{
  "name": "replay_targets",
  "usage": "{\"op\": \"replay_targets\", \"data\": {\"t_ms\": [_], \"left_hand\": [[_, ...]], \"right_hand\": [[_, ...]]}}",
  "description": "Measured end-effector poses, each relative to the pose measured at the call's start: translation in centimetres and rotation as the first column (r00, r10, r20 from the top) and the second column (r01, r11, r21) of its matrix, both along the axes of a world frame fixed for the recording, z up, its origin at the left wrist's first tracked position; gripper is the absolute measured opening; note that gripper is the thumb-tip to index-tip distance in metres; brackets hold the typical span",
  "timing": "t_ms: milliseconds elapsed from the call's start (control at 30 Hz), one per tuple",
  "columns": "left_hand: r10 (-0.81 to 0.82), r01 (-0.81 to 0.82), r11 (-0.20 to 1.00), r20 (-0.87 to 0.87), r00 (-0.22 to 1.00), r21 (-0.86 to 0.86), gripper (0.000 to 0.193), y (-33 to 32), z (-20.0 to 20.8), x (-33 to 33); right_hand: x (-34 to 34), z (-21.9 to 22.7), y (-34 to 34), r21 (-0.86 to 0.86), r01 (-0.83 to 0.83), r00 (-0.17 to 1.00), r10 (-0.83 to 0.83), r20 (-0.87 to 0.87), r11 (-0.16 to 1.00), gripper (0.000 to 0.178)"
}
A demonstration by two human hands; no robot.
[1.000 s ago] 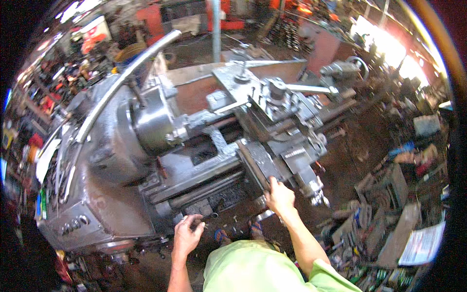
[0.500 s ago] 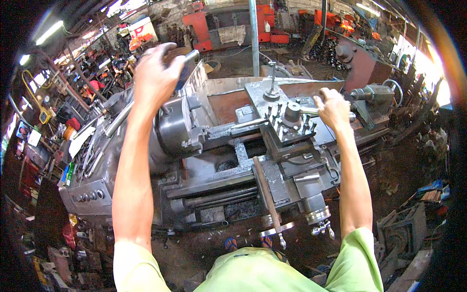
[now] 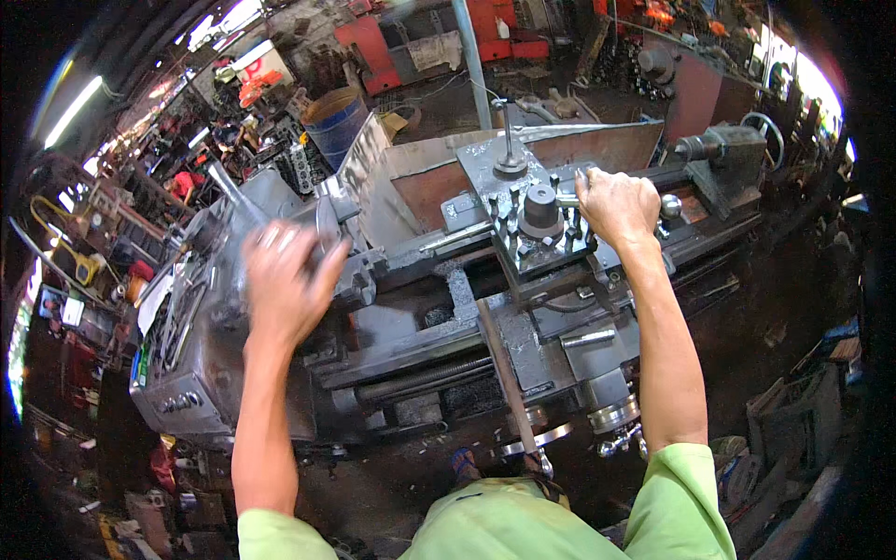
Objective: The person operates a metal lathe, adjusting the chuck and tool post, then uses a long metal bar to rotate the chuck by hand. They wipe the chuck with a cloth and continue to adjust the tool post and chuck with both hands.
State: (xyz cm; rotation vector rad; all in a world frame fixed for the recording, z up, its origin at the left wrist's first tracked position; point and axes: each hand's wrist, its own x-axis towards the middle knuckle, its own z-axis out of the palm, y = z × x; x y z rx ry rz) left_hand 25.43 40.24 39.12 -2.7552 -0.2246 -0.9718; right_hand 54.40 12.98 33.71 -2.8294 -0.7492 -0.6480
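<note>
My left hand (image 3: 291, 280), blurred by motion, is over the chuck end of a metal lathe. Its fingers appear closed round the long bar of a chuck key (image 3: 231, 191), which slants up and left from them. Hand and forearm hide much of the chuck (image 3: 359, 275), whose stepped jaws show to the right. My right hand (image 3: 618, 205) grips the lever (image 3: 567, 200) of the square tool post (image 3: 541, 217). Several bolts stand on the post, and a ball-ended knob (image 3: 670, 205) shows just right of the hand. An upright T-shaped rod (image 3: 509, 140) stands behind the post.
The tailstock (image 3: 728, 149) stands at the right end of the bed. A long bar (image 3: 507, 373) lies across the carriage above the handwheels (image 3: 616, 415). Loose tools lie on the headstock (image 3: 187, 373). A blue drum (image 3: 336, 126) and a post (image 3: 472, 65) are behind.
My left hand has come down and nearer with the chuck key, and its bar now slants the other way. My right hand stays on the lever. The view has tilted slightly.
</note>
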Motion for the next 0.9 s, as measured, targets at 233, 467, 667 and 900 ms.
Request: {"op": "replay_targets", "data": {"t_ms": [233,467,667,900], "left_hand": [[0.236,-0.201,0.952,0.138,0.962,-0.229,0.021,6.9,4.9,-10.7],[0.292,-0.526,0.652,-0.460,0.839,-0.546,0.038,11.6,8.0,3.6],[0.189,-0.276,0.201,-0.239,0.952,-0.940,0.023,11.2,7.6,2.5],[0.420,-0.052,0.280,0.074,0.905,-0.959,0.019,3.1,0.3,-2.1]], "right_hand": [[0.4,-1.3,0.2,0.050,-0.004,0.985,-0.005,0.173,0.999,0.035],[0.5,-1.2,0.4,0.053,0.004,0.992,-0.010,0.128,0.999,0.034],[0.6,-1.5,0.1,0.087,-0.052,0.977,0.032,0.210,0.995,0.032],[0.6,-1.6,0.4,0.075,-0.031,0.966,0.011,0.257,0.997,0.031]]}}
